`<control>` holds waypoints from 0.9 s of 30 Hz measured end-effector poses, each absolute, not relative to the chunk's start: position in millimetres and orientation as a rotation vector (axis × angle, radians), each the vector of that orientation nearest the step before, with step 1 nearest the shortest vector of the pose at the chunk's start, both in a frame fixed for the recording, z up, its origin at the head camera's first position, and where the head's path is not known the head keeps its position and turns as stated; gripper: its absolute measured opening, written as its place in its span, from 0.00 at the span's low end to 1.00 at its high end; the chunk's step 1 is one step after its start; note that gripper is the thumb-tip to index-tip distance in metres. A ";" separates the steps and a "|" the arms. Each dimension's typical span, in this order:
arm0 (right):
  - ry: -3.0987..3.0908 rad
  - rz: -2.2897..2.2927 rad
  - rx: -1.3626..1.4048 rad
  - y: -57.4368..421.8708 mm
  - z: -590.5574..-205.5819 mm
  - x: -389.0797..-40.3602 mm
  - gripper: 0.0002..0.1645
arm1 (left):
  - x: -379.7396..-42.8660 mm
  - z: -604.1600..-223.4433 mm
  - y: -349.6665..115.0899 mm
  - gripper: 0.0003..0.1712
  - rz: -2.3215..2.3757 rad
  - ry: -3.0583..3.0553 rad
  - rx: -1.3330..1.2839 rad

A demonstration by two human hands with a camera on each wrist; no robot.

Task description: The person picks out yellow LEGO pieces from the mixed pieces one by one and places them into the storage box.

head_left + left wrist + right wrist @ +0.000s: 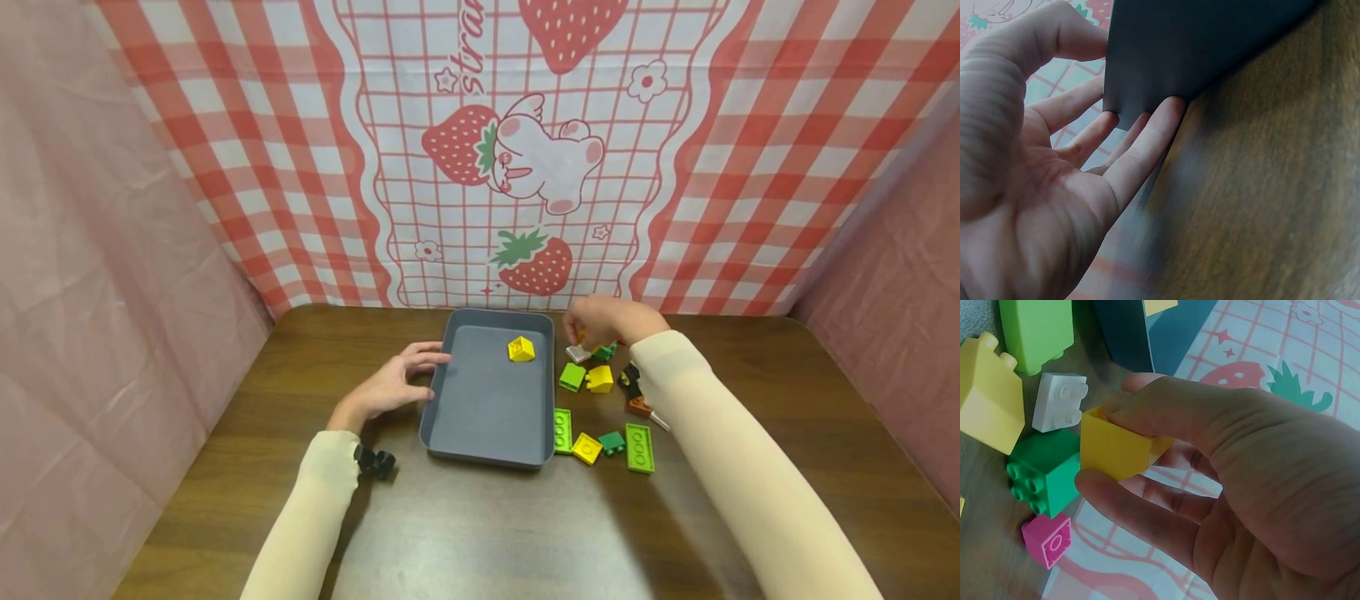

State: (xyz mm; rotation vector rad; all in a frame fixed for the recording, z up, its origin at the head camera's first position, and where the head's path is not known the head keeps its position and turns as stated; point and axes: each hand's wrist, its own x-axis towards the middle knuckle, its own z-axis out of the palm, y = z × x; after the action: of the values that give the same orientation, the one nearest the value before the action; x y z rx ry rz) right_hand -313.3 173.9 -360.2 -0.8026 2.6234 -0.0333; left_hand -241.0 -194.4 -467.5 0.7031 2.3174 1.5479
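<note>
A yellow toy building block (pixel 1116 447) is pinched between the thumb and fingers of my right hand (pixel 611 321), just right of the tray's far corner. Close beside it lie a white block (pixel 1059 403), a green block (pixel 1050 472) and a pink block (pixel 1047 540). My left hand (pixel 393 382) rests against the left wall of the grey tray (pixel 487 417), its fingers fairly straight and touching the side, as the left wrist view (pixel 1144 147) confirms. One yellow sloped block (pixel 521 349) sits inside the tray near its upper right.
Right of the tray lie a lime block (pixel 572 377), another yellow block (pixel 599 379), lime plates (pixel 640 448), a yellow square piece (pixel 587 448) and a dark green piece (pixel 612 442). An orange piece (pixel 639 406) is partly under the right sleeve. A checked cloth (pixel 300 167) hangs behind the table.
</note>
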 end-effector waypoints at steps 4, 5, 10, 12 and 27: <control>2.617 -0.009 -0.815 170.1 -358.8 -313.9 0.08 | -241.7 -467.9 -193.9 0.35 1.552 2.317 0.712; 2.614 -0.006 -0.823 169.0 -358.2 -313.7 0.08 | -241.8 -467.9 -193.8 0.35 1.554 2.316 0.715; 2.604 -0.009 -0.826 163.0 -357.0 -311.8 0.09 | -240.7 -466.5 -193.7 0.36 1.554 2.318 0.716; 2.602 -0.009 -0.824 161.0 -357.8 -311.3 0.09 | -239.8 -466.2 -194.0 0.36 1.554 2.316 0.717; 2.613 0.030 -0.870 149.0 -353.5 -310.5 0.09 | -240.6 -467.3 -194.5 0.36 1.543 2.319 0.713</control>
State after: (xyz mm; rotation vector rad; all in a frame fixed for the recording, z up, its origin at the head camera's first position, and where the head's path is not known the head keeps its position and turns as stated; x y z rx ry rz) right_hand -310.5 149.0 -353.5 -0.8699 2.6129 0.0298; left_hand -240.6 -194.5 -467.3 0.7133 2.3187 1.5428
